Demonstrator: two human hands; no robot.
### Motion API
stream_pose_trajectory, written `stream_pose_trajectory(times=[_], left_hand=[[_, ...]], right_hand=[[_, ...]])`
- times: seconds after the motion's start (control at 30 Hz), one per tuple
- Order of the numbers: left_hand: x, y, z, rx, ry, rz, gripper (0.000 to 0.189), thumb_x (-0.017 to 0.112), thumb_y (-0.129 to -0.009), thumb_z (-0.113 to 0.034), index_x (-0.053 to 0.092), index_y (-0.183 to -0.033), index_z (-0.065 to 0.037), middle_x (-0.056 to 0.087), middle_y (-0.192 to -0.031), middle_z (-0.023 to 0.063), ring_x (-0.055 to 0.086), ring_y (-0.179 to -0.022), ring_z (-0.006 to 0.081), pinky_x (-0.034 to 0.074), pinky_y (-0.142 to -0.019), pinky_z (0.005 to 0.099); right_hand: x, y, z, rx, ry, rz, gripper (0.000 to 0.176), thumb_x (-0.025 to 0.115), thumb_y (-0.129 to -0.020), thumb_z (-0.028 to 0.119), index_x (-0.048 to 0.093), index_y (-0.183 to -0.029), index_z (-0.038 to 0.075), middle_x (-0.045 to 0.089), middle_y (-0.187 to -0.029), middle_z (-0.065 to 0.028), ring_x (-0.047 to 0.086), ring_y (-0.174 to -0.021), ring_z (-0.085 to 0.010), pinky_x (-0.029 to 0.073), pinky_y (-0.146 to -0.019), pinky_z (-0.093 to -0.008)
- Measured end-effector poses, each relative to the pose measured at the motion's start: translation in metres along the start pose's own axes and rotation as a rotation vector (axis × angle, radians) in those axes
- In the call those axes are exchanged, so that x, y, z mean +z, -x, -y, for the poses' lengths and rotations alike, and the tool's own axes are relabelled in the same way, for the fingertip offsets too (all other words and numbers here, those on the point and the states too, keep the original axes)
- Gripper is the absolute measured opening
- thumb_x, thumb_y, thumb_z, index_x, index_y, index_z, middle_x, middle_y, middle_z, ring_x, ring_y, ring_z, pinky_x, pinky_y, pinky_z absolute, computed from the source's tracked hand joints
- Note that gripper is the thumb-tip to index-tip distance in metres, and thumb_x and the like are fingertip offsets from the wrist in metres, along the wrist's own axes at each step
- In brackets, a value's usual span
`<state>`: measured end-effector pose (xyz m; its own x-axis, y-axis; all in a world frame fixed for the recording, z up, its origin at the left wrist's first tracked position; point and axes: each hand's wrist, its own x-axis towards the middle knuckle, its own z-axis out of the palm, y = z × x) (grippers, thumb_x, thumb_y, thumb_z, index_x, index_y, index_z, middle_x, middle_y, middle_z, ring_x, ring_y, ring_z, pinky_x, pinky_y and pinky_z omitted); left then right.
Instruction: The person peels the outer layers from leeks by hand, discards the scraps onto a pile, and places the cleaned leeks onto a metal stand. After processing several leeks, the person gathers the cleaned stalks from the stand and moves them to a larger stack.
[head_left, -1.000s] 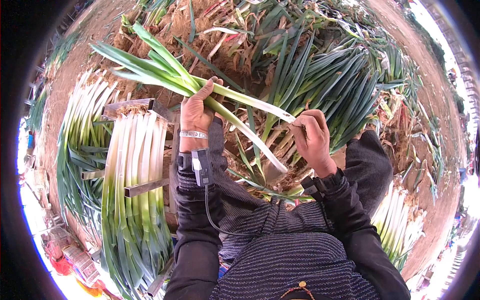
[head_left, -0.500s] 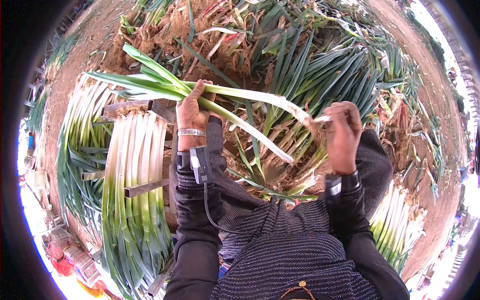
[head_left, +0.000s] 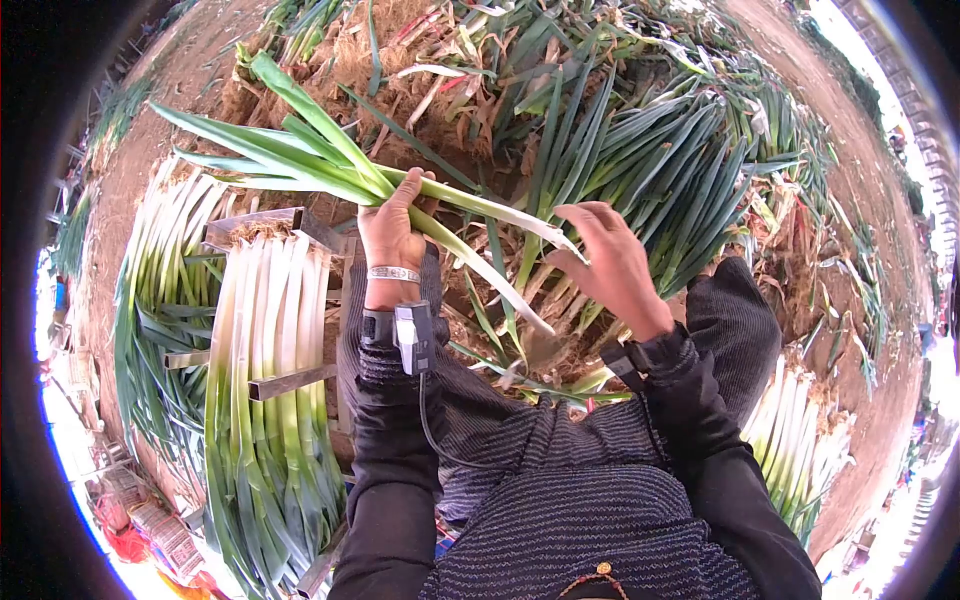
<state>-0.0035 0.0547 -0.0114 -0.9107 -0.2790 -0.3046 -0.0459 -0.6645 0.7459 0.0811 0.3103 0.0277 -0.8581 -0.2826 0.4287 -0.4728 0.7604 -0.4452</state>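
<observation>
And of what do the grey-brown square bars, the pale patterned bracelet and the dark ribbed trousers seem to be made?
Grey-brown square bars: probably metal, smooth and slightly shiny, from their crisp edges and sheen. Pale patterned bracelet: perhaps polished silver-coloured metal, by its brightness; plastic is possible. Dark ribbed trousers: likely matt corduroy, given their parallel lines.

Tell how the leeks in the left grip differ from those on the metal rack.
The held leeks show two stalks; the racked leeks form a thick bundle. The held leeks' leaves point upper left; the racked leeks', down the picture. Both shade from white to green.
</observation>
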Motion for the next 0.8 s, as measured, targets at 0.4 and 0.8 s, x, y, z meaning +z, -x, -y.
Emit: stream_pose_trajectory(times=[0.4,0.8], left_hand=[[0.012,0.018,-0.003,-0.004,0.032,0.001,0.027,0.069,-0.08,0.007,0.055,-0.099,-0.006,0.062,-0.092,0.0089,0.067,-0.083,0.0248,0.059,-0.074,0.041],[0.01,0.015,0.005,0.097,-0.032,-0.026,0.026,0.072,-0.079,0.006,0.057,-0.095,-0.008,0.062,-0.086,0.0054,0.066,-0.074,0.0214,0.058,-0.064,0.0371]], right_hand=[[0.041,0.006,-0.006,0.061,0.155,-0.1,0.029,0.069,-0.072,0.002,0.053,-0.096,0.005,0.051,-0.093,-0.0127,0.054,-0.089,-0.0328,0.045,-0.073,-0.0418],[0.039,0.016,-0.003,-0.09,0.179,-0.08,0.025,0.069,-0.072,0.004,0.054,-0.093,0.004,0.056,-0.086,-0.011,0.057,-0.079,-0.0301,0.048,-0.066,-0.0401]])
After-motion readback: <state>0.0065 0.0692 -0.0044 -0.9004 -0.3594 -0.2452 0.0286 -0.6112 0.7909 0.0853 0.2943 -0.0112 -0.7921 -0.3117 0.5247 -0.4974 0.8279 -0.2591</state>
